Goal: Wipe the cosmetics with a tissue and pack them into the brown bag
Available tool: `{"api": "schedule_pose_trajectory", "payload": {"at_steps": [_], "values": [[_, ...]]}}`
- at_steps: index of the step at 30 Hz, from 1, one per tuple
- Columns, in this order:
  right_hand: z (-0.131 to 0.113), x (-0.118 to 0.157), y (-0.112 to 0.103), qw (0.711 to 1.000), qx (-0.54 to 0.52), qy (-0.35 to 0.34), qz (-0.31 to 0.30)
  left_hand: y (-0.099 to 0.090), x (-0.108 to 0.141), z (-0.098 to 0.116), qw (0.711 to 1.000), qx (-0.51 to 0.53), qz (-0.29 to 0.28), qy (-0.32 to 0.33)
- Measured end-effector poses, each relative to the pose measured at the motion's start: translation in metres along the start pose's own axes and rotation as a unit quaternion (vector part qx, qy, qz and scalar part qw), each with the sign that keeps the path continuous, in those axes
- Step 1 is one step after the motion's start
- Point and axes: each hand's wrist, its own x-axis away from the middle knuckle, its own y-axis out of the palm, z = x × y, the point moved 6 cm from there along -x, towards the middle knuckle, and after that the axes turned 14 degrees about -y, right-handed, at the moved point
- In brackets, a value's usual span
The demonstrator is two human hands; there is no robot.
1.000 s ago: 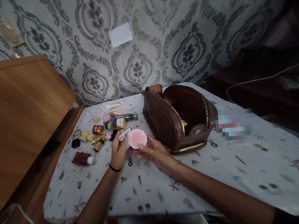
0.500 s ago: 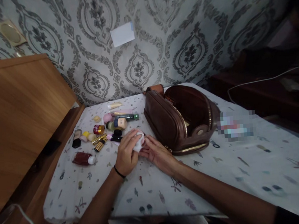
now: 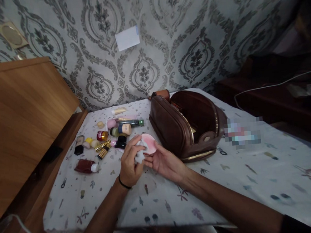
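Observation:
My left hand (image 3: 131, 162), with a black band at the wrist, is closed on a crumpled white cloth (image 3: 140, 153). The cloth lies against the edge of a round pink disc (image 3: 149, 143). My right hand (image 3: 167, 163) holds that disc at its right edge, thumb on top and fingers beneath, palm turned up. Just right of the hands stands a brown leather bag (image 3: 169, 124), its zipped top gaping. Left of them are a black tube (image 3: 120, 145), gold lipstick tubes (image 3: 104, 149) and a red-and-gold jar (image 3: 102, 135).
A dark red bottle (image 3: 84, 166) with a white cap lies at the left. Farther back are a beige bottle (image 3: 125, 129), a green tube (image 3: 134, 122) and a cream tube (image 3: 119, 111). A wooden panel (image 3: 26, 119) borders the table's left side.
The pink disc now shows its broad face, tilted towards me. My left hand with the cloth has shifted slightly left, and my right palm has opened upward more.

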Motion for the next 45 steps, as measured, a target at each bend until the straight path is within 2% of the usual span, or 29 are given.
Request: {"api": "schedule_pose_trajectory", "payload": {"at_steps": [4,8,11,15,18,24,29,35,37,40,43,45], "values": [[0.003,0.002,0.003,0.999,-0.006,0.040,-0.024,0.000,0.001,-0.014,0.993,0.046,0.018,-0.108],[0.006,0.005,0.004,0.998,0.004,0.062,-0.032,0.008,-0.001,-0.033,0.961,0.170,-0.029,-0.218],[0.006,0.006,0.002,0.998,0.006,0.055,-0.017,0.015,-0.004,-0.039,0.927,0.270,-0.080,-0.248],[0.005,0.007,-0.001,0.998,0.033,0.044,0.001,0.017,-0.005,-0.044,0.904,0.313,-0.115,-0.268],[0.004,0.007,0.002,0.998,0.055,0.025,-0.007,0.012,-0.005,-0.048,0.913,0.298,-0.101,-0.260],[0.004,0.008,0.004,0.997,0.075,-0.004,-0.008,0.000,-0.009,-0.049,0.951,0.211,-0.061,-0.215],[0.007,0.007,0.001,0.998,0.066,-0.010,-0.002,-0.009,-0.011,-0.039,0.979,0.153,0.006,-0.135],[0.009,0.007,-0.001,0.999,0.046,-0.016,0.012,0.005,-0.007,-0.034,0.993,0.084,-0.066,-0.047],[0.011,0.008,0.002,0.998,0.066,-0.003,-0.002,0.007,-0.007,-0.034,0.993,0.075,-0.072,-0.050],[0.013,0.010,0.005,0.995,0.099,0.008,-0.012,0.005,-0.008,-0.037,0.986,0.100,-0.080,-0.107],[0.006,0.010,0.006,0.992,0.123,-0.032,0.001,0.001,-0.009,-0.038,0.973,0.136,-0.092,-0.161],[-0.001,0.009,0.006,0.987,0.141,-0.071,0.009,0.000,-0.010,-0.036,0.972,0.136,-0.101,-0.162]]}}
